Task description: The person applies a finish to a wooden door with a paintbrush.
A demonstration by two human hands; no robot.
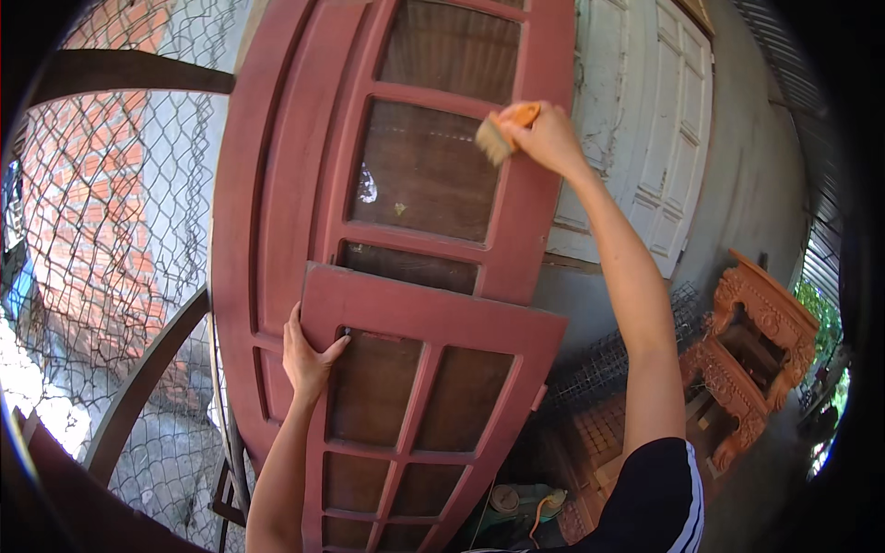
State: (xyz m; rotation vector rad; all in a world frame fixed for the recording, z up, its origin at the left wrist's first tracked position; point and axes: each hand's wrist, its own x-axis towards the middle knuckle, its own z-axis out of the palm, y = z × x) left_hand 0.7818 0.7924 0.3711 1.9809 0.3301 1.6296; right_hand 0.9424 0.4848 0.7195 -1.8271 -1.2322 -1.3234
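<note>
A tall dark-red glazed door (244,212) stands upright, with a smaller red glazed panel (433,311) leaning against its lower part. My right hand (544,134) holds a paintbrush (496,140) with an orange handle and pale bristles, raised over the right stile of the tall door beside a middle glass pane (419,175). My left hand (309,355) grips the upper left edge of the smaller panel, thumb lying on the frame at the corner of its opening.
Wire mesh (129,203) before brick and grey wall is at left, with dark curved bars (138,387). Behind at right are white shutters (671,111), a wire grid (608,359), carved wooden furniture (765,323) and a green container with a hose (516,507) low down.
</note>
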